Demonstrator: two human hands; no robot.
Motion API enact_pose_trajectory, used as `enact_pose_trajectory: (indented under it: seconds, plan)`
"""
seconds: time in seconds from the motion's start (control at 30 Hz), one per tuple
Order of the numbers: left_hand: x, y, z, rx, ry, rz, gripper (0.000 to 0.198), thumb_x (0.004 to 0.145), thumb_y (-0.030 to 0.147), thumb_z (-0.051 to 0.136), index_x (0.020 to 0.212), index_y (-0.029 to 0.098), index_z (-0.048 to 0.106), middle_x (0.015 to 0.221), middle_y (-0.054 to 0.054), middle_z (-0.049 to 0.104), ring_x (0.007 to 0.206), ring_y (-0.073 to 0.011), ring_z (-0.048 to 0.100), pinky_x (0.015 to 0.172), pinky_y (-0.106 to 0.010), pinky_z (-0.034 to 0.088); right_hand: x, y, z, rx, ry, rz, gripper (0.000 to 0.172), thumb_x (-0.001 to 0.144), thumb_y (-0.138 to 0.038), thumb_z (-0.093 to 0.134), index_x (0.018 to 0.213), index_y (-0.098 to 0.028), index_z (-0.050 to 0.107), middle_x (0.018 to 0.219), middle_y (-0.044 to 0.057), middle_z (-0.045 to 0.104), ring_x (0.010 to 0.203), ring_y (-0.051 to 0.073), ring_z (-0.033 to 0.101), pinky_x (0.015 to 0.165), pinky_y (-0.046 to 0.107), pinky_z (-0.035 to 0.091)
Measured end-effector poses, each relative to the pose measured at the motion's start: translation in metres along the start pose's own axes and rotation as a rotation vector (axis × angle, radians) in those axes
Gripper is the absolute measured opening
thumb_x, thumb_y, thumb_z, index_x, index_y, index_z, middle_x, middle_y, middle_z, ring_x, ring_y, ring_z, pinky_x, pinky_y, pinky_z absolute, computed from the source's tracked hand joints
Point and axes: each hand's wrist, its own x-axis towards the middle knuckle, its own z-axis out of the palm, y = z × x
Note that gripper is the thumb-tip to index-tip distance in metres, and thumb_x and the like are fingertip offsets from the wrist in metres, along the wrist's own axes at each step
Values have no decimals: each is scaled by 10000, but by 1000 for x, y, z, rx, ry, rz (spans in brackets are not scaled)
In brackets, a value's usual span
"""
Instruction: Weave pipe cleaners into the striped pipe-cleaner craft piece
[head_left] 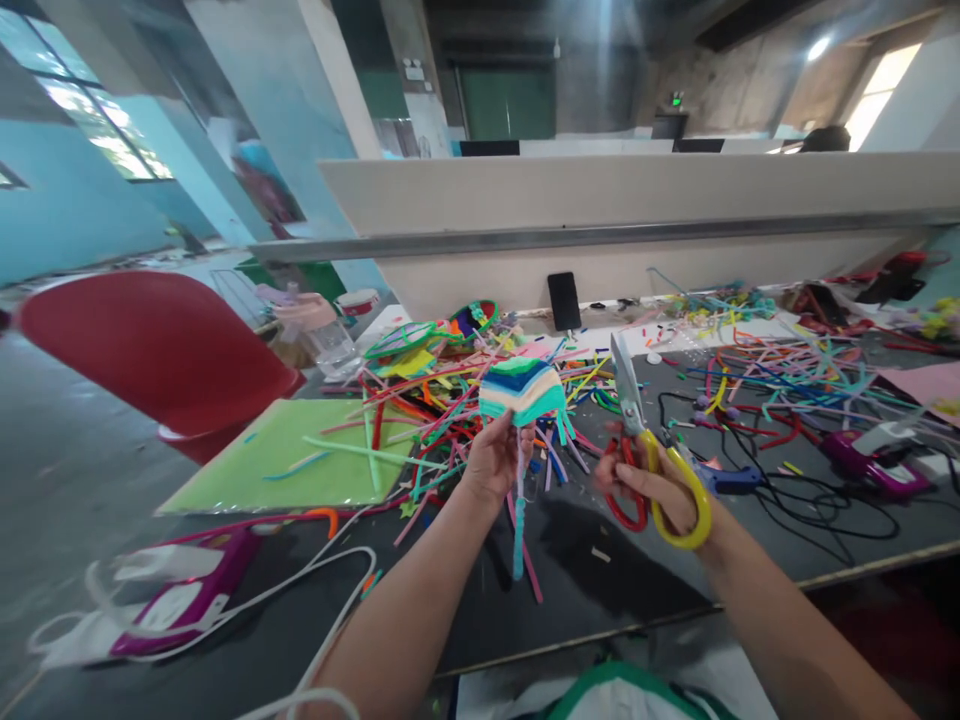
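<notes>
My left hand (496,455) is closed on a small craft piece (523,388) made of pipe cleaners, striped in green, white, blue, cream and turquoise. A stem wrapped in lilac and turquoise (519,520) hangs below it, and short turquoise ends stick out at its right side. In my right hand (660,490) is a pair of scissors (632,400) with one red and one yellow handle loop. Their blades point up and look closed, a short way right of the craft piece. Many loose pipe cleaners (442,415) lie behind both hands.
A green plastic-wrapped sheet (247,455) lies at left. Purple power strips (187,595) with cables sit on both sides. A blue-handled tool (727,478) rests at right among black wires. A phone (564,301) leans on the white partition (465,200). A red chair (150,350) stands left.
</notes>
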Motion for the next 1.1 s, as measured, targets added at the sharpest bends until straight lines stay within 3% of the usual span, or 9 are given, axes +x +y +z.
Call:
enact_pose_trajectory:
  seconds: [0.1, 0.17, 0.4, 0.53, 0.67, 0.97, 1.1]
  plan:
    - [1, -5, 2, 78, 58, 34, 154, 848, 211, 525, 857, 83, 609, 635, -49, 636, 503, -101, 608, 457, -166, 521, 17, 8, 10, 54, 86, -124, 529, 744, -374, 688, 1218, -281, 470, 1050, 60, 660, 981, 218, 625, 898, 401, 486]
    - [2, -7, 3, 114, 84, 49, 130, 843, 196, 531, 861, 94, 608, 644, -50, 651, 514, -110, 624, 470, -173, 532, 27, 15, 14, 46, 132, -214, 527, 756, -372, 675, 1227, -302, 449, 1072, 42, 656, 1051, 223, 600, 951, 412, 455]
    - [7, -10, 2, 232, 42, 120, 117, 804, 185, 586, 870, 101, 634, 654, -54, 681, 590, -157, 674, 566, -228, 579, 40, 37, 13, -93, 358, -386, 461, 780, -366, 648, 1195, -290, 462, 1000, 34, 638, 988, 212, 602, 894, 383, 471]
    - [8, -14, 2, 285, 1, 172, 116, 765, 185, 631, 853, 110, 642, 613, -35, 669, 646, -199, 693, 650, -295, 594, 42, 45, 7, -95, 408, -392, 449, 766, -341, 664, 1169, -285, 476, 942, 22, 628, 917, 186, 598, 861, 351, 470]
    - [9, -18, 1, 319, -20, 132, 150, 766, 177, 625, 888, 93, 651, 696, -75, 705, 653, -215, 698, 672, -332, 596, 46, 49, 3, -71, 443, -380, 472, 742, -345, 679, 1167, -283, 484, 931, 20, 615, 904, 181, 588, 852, 345, 474]
    - [10, -22, -2, 332, -5, 86, 182, 764, 180, 629, 922, 91, 649, 740, -85, 716, 634, -197, 694, 652, -303, 599, 44, 51, 4, 15, 398, -332, 411, 716, -345, 691, 1089, -287, 528, 834, -7, 590, 769, 167, 584, 750, 333, 504]
    - [8, -23, -1, 341, -25, 76, 189, 755, 182, 637, 918, 86, 648, 722, -80, 706, 600, -182, 681, 584, -263, 587, 42, 48, 2, 62, 375, -342, 418, 713, -315, 694, 1096, -296, 526, 869, -6, 594, 819, 165, 595, 791, 334, 503]
